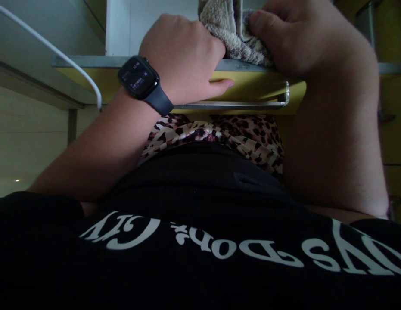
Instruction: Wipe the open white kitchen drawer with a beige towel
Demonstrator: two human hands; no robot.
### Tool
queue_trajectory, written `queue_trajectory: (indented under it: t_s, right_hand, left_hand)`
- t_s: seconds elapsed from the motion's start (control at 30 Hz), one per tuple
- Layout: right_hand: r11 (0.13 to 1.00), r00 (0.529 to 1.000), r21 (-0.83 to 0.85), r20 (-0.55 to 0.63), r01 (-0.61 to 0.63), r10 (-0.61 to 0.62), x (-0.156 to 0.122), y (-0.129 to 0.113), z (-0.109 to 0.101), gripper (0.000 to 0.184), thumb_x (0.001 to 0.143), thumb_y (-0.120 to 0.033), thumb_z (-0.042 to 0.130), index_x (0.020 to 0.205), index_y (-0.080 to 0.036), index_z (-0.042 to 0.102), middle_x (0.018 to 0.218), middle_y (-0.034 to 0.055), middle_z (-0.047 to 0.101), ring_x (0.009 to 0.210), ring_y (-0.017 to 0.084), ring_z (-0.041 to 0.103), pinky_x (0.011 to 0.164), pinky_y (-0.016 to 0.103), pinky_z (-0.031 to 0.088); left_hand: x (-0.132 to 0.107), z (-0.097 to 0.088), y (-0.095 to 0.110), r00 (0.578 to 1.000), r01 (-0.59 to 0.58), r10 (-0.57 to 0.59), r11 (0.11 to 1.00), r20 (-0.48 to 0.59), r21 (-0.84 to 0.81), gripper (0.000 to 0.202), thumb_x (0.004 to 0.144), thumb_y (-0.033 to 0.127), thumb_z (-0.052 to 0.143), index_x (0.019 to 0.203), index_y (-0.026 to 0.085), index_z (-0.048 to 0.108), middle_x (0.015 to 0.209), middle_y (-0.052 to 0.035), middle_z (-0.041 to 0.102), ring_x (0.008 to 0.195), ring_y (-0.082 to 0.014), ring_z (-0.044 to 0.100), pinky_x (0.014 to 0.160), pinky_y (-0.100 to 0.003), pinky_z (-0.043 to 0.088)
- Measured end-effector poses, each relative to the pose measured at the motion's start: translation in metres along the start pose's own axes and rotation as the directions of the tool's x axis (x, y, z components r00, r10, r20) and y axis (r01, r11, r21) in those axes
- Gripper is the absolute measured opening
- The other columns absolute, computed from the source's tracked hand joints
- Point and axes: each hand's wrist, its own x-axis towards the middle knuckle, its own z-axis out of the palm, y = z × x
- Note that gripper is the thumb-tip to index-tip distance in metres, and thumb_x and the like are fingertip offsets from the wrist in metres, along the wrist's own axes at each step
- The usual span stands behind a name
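Note:
My left hand (184, 60), with a black smartwatch (138, 77) on its wrist, is closed over the top edge of a yellow drawer front (252, 82). Its thumb lies along the outer face, and the curled fingers are mostly hidden on the inner side. A mottled grey-beige towelling rag (232, 43) lies bunched against that edge, right beside the left knuckles. Around the rag's right side my right hand (297, 38) is closed, its thumb pressed on the cloth and the other fingers out of sight.
The pulled-out drawer has a white interior (122, 30). A metal bar handle (245, 104) juts from its front toward my body. At the left a white cable (54, 47) hangs across a cabinet side. More yellow fronts stand at the right.

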Motion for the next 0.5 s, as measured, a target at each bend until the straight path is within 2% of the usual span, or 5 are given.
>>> queue_trajectory:
  t_s: [0.37,0.5]
  right_hand:
    - [1.000,1.000,-0.007,-0.004,0.016,-0.016,0.0001,-0.0002,0.0002,0.041,0.103,-0.050,0.043,0.075,-0.018,0.043,0.070,-0.0012,0.035,0.065,0.009,0.029,0.069,0.033,0.019]
    - [1.000,1.000,-0.010,-0.006,0.004,-0.004,-0.0003,-0.0009,0.0004,0.041,0.102,-0.048,0.044,0.074,-0.018,0.043,0.069,-0.0012,0.035,0.065,0.010,0.030,0.069,0.032,0.020]
  left_hand:
    - [-0.0018,-0.0014,0.0011,1.000,0.028,-0.028,1.000,0.011,-0.010,0.077,0.097,0.071,0.044,0.125,0.007,0.075,0.117,-0.0242,0.074,0.125,-0.0500,0.067,0.098,-0.067,0.051]
    - [-0.0014,0.0005,0.0004,1.000,0.006,-0.006,1.000,-0.012,0.000,0.075,0.098,0.069,0.044,0.124,0.006,0.076,0.114,-0.0248,0.074,0.123,-0.0495,0.068,0.097,-0.065,0.053]
